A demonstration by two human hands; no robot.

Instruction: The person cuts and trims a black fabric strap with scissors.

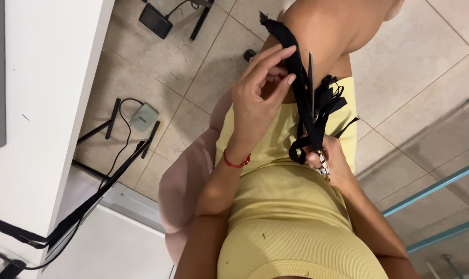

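My left hand point(258, 98) pinches a long black fabric strap point(291, 46) that lies over my bare knee. My right hand point(331, 161) grips a pair of scissors point(311, 82) by their patterned handles, with the thin blades pointing up along the strap. The same hand also bunches several loose black strap ends point(327, 101) that fan out beside the blades. I sit in yellow clothing point(286, 206) on a pink chair point(185, 181). A red cord bracelet point(236, 163) circles my left wrist.
A white table point(43, 103) stands at the left, with black frame legs and a cable below it. Two foot pedals point(144, 117) point(155, 20) lie on the beige tiled floor. A glass shelf with teal edges point(436, 186) sits at the right.
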